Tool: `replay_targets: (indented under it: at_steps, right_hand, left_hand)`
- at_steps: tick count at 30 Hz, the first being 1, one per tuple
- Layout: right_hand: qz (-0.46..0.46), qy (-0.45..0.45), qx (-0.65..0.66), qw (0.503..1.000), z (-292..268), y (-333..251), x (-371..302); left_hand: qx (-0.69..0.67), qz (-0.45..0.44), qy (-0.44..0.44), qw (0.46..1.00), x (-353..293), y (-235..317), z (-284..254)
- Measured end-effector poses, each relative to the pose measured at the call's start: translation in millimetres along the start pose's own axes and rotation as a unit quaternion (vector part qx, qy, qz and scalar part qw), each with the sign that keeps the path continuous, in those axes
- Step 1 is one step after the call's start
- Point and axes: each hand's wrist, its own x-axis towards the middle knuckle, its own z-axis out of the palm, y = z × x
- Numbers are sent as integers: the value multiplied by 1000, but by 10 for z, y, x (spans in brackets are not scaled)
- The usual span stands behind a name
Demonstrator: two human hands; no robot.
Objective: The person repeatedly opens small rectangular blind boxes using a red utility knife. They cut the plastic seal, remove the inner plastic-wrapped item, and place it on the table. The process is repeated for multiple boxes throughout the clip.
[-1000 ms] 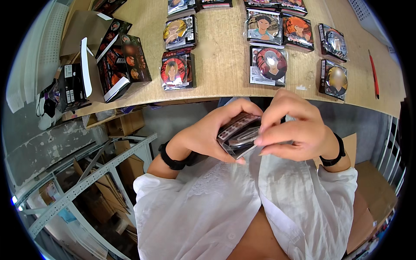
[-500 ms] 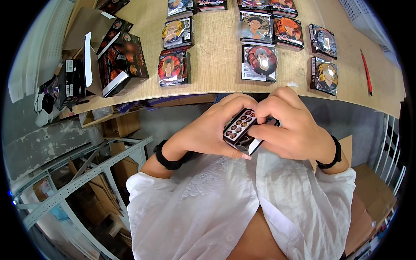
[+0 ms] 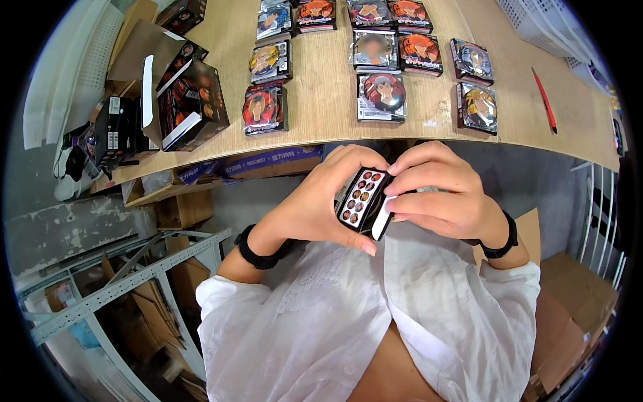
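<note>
While the left hand (image 3: 321, 201) clamps the black box (image 3: 362, 197) mid-frame, the right hand (image 3: 445, 194) grips its white flap (image 3: 382, 220), apparently adjusting it, with steady guidance needed next.

You'll find large pale lettering on the purple tape (image 3: 268, 159) along the carton (image 3: 264, 171) under the bench (image 3: 321, 87), left of centre. At the frame's left, white barcode labels (image 3: 112, 139) mark a black box (image 3: 124, 123). Upper right of centre, an orange-pictured box (image 3: 420, 51) bears pale lettering along its lower edge.
</note>
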Motion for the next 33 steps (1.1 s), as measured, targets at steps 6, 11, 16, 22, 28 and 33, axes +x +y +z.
replay_targets:
  at_steps: [6,11,16,22,28,33]
  right_hand:
    - [12,-14,17,1000,32,20,-3]
    - [26,-23,59,998,63,134,-72]
    - [58,24,140,988,56,190,-69]
    - [65,13,158,985,32,281,-95]
    - [106,-8,191,976,23,400,-105]
    - [150,-32,206,967,-9,405,-53]
  left_hand:
    - [56,41,-16,997,37,83,-23]
    - [84,46,-22,995,101,54,0]
    - [61,48,-29,997,173,75,-37]
    - [105,32,-50,993,183,40,-130]
    - [81,19,-58,995,235,-62,-145]
    - [32,29,-109,993,257,-117,-182]
